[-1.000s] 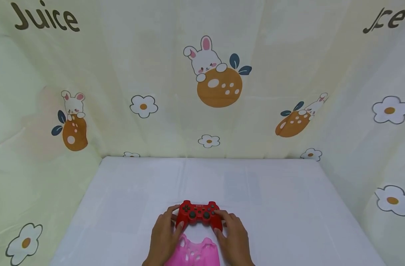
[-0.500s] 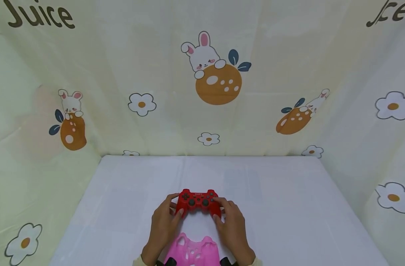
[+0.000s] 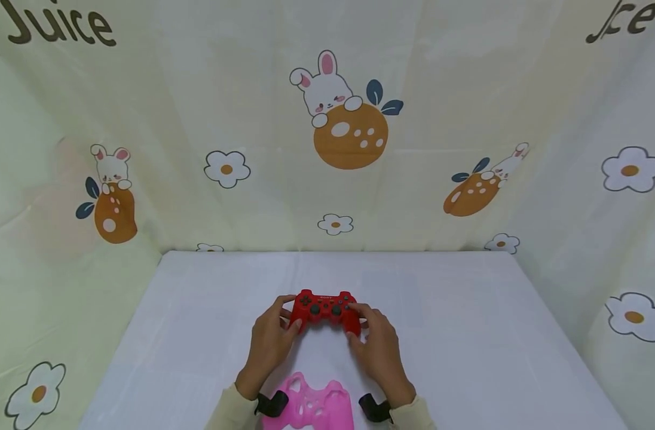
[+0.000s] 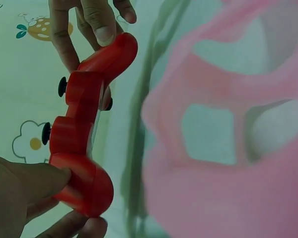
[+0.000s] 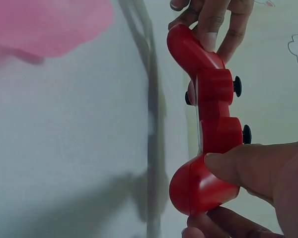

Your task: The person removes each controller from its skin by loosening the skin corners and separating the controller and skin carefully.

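Between both hands is a red game controller [image 3: 326, 309] with black thumbsticks, its face turned up in the head view. My left hand [image 3: 269, 335] grips its left handle, thumb on the near side and fingers curled round the outer edge. The right hand [image 3: 378, 346] holds the other handle in the same way. In the left wrist view the controller [image 4: 82, 134] shows edge-on, with a thumb pressed on its handle; the right wrist view gives the controller [image 5: 208, 119] from the opposite side. Nearer the body lies a pink controller cover [image 3: 327, 409] with cut-out holes, between the forearms.
A white-covered table [image 3: 446, 346] spreads under the hands. Behind it and at both sides hangs a pale curtain [image 3: 274, 77] printed with rabbits, oranges and flowers. A black wrist mount [image 3: 376, 409] sits on each forearm.
Both hands have carried the red controller forward, away from the body, and keep their grip. Sleeves and wrist mounts have come into the head view. The pink cover stays near the front.
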{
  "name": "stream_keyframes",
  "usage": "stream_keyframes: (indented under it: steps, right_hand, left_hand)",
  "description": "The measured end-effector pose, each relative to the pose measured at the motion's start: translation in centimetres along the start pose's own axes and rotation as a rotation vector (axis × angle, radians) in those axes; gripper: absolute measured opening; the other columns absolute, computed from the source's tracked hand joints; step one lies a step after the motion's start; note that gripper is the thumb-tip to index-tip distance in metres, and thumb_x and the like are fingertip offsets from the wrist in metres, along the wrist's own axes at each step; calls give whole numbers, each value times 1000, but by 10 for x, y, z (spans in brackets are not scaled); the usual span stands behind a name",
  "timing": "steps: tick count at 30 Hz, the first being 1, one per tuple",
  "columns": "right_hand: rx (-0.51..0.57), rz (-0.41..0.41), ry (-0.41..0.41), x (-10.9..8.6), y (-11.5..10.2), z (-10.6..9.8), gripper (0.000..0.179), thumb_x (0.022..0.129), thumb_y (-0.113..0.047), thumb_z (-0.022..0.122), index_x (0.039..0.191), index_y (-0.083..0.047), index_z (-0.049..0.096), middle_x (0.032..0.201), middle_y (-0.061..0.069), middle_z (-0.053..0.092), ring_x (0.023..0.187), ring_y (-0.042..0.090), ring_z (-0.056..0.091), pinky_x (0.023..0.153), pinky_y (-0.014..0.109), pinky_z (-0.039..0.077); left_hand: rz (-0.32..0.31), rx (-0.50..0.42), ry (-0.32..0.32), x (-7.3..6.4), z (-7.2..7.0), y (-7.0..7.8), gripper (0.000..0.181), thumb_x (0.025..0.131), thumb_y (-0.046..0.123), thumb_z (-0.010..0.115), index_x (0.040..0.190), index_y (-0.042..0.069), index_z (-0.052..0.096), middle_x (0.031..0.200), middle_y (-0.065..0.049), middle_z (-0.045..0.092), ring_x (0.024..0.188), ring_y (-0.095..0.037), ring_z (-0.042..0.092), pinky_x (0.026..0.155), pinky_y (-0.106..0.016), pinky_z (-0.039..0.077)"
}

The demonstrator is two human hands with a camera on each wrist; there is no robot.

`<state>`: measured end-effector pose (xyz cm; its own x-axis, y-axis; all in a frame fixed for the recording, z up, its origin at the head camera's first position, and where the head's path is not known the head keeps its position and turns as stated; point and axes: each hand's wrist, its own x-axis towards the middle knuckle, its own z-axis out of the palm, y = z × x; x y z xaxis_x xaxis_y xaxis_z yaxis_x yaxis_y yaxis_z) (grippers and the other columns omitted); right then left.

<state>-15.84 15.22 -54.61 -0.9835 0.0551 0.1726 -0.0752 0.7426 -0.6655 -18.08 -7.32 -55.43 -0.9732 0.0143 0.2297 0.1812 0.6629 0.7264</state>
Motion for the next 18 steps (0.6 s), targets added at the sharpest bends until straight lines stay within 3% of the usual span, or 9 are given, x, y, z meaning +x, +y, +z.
stream_keyframes:
  steps: [5, 10, 18]
  right_hand:
    - [23, -22, -11, 9, 2, -2, 60, 84, -6, 88, 138, -19, 67, 125, 7, 71, 104, 25, 66, 77, 31, 55]
    - [118, -70, -24, 19, -2, 1, 56, 84, 0, 86, 135, -11, 68, 122, 11, 71, 105, 26, 68, 83, 40, 61]
    - [135, 6, -28, 24, -11, 8, 57, 84, 2, 84, 136, -15, 67, 128, 9, 70, 110, 25, 67, 94, 44, 60]
  left_hand:
    - [6, 6, -20, 9, 0, 1, 54, 88, 8, 84, 138, 13, 64, 95, -8, 75, 78, -16, 65, 67, -27, 50]
    - [-25, -23, -54, 19, 4, 0, 51, 89, 4, 82, 137, 14, 65, 98, -8, 77, 79, -15, 67, 68, -29, 52]
    - [-80, -100, -102, 25, 11, 4, 51, 90, 4, 80, 138, 10, 63, 104, -10, 78, 81, -14, 70, 71, -31, 56]
